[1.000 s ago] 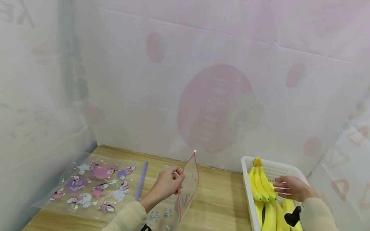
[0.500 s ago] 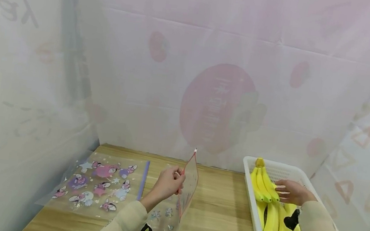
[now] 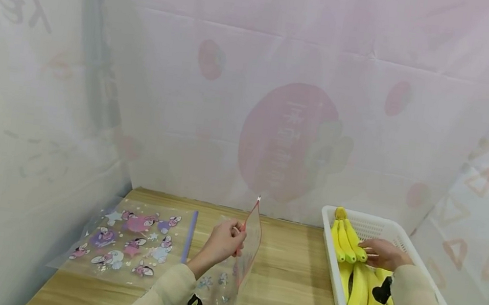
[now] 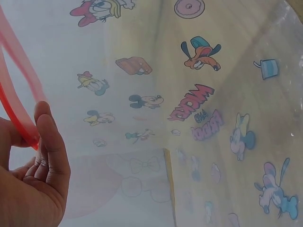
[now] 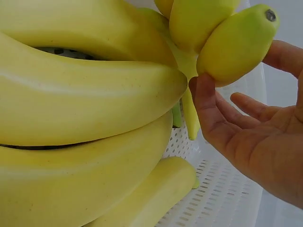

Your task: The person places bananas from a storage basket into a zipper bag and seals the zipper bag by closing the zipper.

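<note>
My left hand (image 3: 223, 242) pinches the red zip edge of a clear zip bag (image 3: 251, 249), whose mouth gapes toward the right. Cartoon prints cover the bag (image 4: 199, 113) in the left wrist view. At the right, my right hand (image 3: 385, 254) reaches into a white basket (image 3: 332, 288) and holds the lower end of a banana bunch (image 3: 346, 240). In the right wrist view, thumb and finger lie on two sides of one banana tip (image 5: 239, 47); the other fingers are loosely bent. Larger bananas (image 5: 85, 99) lie beside it in the basket.
Another clear bag (image 3: 131, 240) with cartoon prints and a purple zip edge lies flat on the wooden table (image 3: 287, 282) at the left. Printed white sheets (image 3: 184, 113) hang around the back and both sides.
The right hand has closed in on the banana bunch, and its tips have shifted slightly up and left. The left hand stays on the red-edged bag.
</note>
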`<state>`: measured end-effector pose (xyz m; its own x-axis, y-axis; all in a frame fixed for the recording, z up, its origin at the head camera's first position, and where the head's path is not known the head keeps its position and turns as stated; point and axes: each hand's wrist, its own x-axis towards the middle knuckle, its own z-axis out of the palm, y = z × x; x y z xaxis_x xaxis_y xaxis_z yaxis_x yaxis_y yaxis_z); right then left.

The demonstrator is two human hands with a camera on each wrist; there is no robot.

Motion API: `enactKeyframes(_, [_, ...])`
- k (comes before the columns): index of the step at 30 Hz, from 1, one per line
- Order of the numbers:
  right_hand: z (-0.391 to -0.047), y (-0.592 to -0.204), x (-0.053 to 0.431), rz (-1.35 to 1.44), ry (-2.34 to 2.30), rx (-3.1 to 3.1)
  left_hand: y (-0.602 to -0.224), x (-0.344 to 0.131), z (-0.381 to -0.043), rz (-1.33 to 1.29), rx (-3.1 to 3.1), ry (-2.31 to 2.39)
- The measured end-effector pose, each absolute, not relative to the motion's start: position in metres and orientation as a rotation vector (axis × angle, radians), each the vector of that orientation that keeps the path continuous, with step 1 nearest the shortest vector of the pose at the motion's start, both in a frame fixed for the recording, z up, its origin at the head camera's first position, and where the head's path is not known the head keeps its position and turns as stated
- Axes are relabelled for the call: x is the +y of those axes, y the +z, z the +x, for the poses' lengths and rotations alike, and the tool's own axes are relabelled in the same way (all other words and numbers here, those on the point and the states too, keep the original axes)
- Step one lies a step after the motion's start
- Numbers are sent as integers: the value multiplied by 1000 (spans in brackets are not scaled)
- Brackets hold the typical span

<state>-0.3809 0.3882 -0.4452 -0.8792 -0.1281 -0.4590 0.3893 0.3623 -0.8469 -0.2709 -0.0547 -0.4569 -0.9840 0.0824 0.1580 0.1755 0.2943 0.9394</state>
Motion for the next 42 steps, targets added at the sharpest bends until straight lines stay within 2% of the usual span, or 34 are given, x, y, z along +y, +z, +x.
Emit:
enactKeyframes(7, [-380, -448, 386, 237, -1489, 2175, -457, -53, -273, -247, -2471, -1791])
enactKeyframes(15, [-377, -446, 378, 94, -1425, 2207, -457, -52, -273, -246, -2474, -1799])
enactKeyframes(42, [-368, -435, 382, -66, -1578, 2134, -454, -53, -275, -200, -2488, -1812])
